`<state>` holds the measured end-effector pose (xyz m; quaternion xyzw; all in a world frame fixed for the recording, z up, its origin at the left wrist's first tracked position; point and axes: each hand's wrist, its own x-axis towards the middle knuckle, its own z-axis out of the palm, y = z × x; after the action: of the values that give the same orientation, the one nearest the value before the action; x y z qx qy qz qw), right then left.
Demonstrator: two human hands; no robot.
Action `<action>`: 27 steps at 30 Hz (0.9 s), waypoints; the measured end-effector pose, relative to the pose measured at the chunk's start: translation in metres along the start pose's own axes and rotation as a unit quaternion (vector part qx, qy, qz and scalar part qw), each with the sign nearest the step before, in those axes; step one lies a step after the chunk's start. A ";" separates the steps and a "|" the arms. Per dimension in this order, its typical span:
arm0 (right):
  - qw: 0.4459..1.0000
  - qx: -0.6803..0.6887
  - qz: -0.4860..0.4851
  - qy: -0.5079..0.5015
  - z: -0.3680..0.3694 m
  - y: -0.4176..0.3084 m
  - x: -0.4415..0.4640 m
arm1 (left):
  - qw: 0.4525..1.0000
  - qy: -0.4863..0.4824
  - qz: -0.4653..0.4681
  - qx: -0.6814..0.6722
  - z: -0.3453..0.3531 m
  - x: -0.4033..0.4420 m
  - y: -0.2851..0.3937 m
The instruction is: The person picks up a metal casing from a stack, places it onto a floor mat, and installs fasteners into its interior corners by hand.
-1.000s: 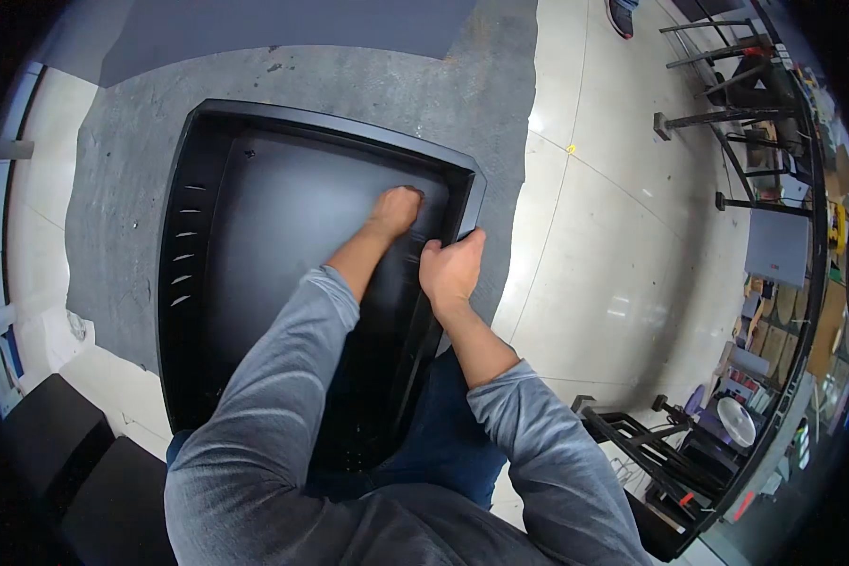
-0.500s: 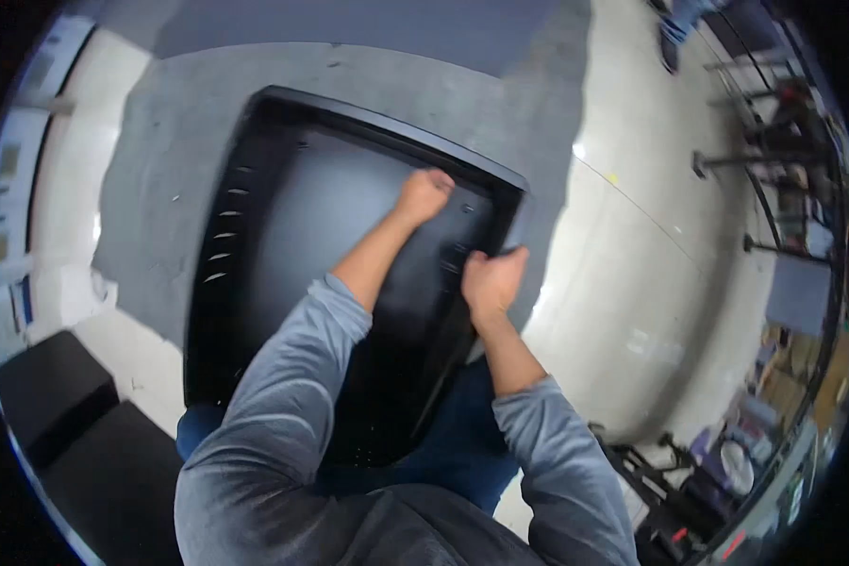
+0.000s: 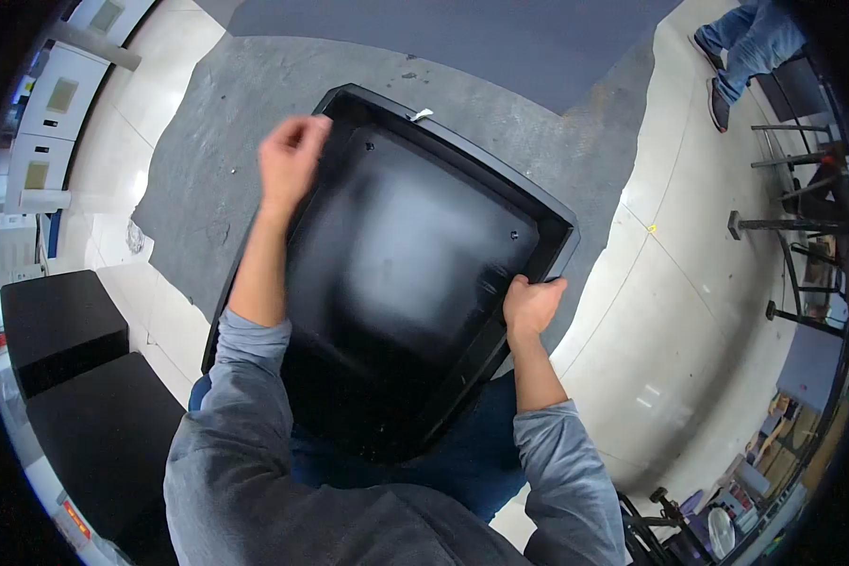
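Observation:
A large black shell (image 3: 415, 245), shaped like a shallow tray with raised rims, leans on my lap with its hollow side up. My right hand (image 3: 533, 304) is closed round its right rim, thumb on the near side. Raised above the shell's upper left corner, my left hand (image 3: 292, 160) has its fingers curled together; whether anything is between them is too small to tell. A small white scrap (image 3: 423, 115) lies on the shell's far rim. Screw-like fittings show near the shell's far corners.
A grey mat (image 3: 198, 189) lies beneath the shell on a pale tiled floor (image 3: 670, 311). Two black boxes (image 3: 61, 321) stand at the left. Black metal frames (image 3: 792, 226) line the right. Another person's legs (image 3: 745, 57) are at the upper right.
My left hand has moved from inside the shell, near its right end, to the upper left corner. My right hand stays at the right rim. The view has shifted; the white scrap now shows.

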<state>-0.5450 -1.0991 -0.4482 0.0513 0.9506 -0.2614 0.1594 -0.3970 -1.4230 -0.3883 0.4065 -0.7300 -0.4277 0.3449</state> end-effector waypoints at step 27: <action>1.000 0.006 -0.015 0.007 0.004 0.003 0.004 | 0.985 0.122 0.027 0.121 0.082 0.021 -0.045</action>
<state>-0.5470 -1.0986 -0.4542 0.0397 0.9508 -0.2691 0.1484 -0.4624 -1.4273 -0.4583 0.4749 -0.7394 -0.2740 0.3908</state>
